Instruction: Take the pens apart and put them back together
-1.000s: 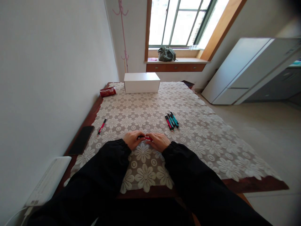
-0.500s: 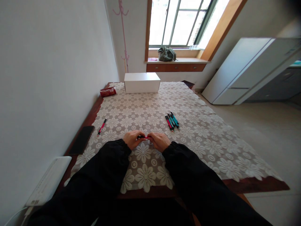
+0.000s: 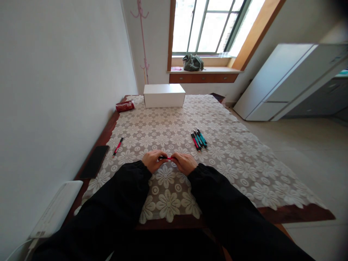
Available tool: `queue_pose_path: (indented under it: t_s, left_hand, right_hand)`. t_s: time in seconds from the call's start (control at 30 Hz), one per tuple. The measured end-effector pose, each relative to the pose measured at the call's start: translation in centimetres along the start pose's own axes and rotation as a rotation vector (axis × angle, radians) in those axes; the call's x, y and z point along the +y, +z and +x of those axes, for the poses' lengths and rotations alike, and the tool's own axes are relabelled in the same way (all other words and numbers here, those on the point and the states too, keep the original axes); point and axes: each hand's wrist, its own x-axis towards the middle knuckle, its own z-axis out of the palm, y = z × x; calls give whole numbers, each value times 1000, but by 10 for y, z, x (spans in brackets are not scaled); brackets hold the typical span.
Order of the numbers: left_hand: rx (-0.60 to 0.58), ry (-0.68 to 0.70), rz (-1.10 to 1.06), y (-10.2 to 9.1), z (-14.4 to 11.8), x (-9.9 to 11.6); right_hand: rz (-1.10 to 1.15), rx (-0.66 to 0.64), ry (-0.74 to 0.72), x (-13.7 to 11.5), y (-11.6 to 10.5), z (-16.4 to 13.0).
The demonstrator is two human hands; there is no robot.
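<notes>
Between my two hands, just above the lace tablecloth, is a red and black pen [image 3: 169,158]. My left hand [image 3: 153,160] pinches its black end, and the fingers of my right hand [image 3: 184,162] close round the red end, covering it. A short stretch of the barrel shows between the fingertips. Beyond my right hand lies a row of several pens [image 3: 199,140], red and teal with black ends, side by side. Another red and black pen [image 3: 118,146] lies alone to the left of my left hand.
A black phone [image 3: 94,162] rests at the table's left edge, with a white cabled device [image 3: 57,209] nearer me. At the far end of the lace tablecloth [image 3: 168,206] stand a white box [image 3: 164,96] and a red packet [image 3: 125,106]. A wall runs along the left.
Almost nothing differs. Both hands keep their place and their hold on the pen; the fingers shift only very slightly.
</notes>
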Motion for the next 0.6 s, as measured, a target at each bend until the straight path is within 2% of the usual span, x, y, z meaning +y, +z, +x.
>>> queue_pose_path:
  t_s: [0.6]
  left_hand:
    - [35,-10,-26,0,-1,1]
  right_hand:
    - [15,40,0,0,-2,0]
